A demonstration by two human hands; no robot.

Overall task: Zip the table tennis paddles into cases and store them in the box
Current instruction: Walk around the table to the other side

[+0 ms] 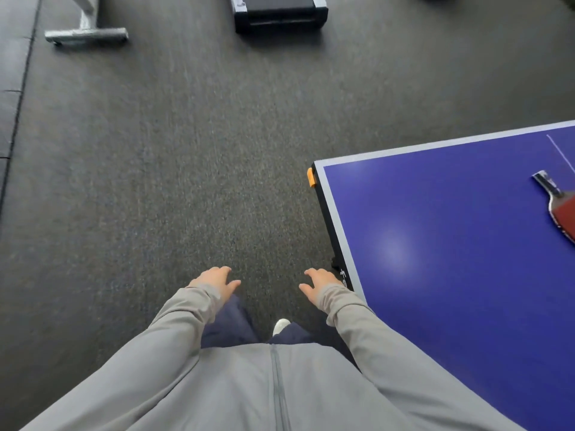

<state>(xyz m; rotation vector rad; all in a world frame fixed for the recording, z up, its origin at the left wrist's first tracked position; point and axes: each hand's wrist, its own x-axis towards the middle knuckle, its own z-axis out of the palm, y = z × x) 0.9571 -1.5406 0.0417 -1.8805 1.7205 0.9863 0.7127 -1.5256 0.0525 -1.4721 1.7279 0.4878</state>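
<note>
Both hands hang low w/ nothing in them: left hand (216, 283) at 6 o'clock, fingers loose and a little spread; right hand (320, 284) just beside the table tennis table (435, 244) corner, fingers also relaxed. A red paddle (558, 206) lies on the blue top at 3 o'clock, partly cut by the frame edge. Black box (280, 14) on the carpet at 12 o'clock, well apart from the hands.

The red paddle (560, 206) runs off the right edge, its blade half gone. The black box (278, 14) is cut by the top edge.
</note>
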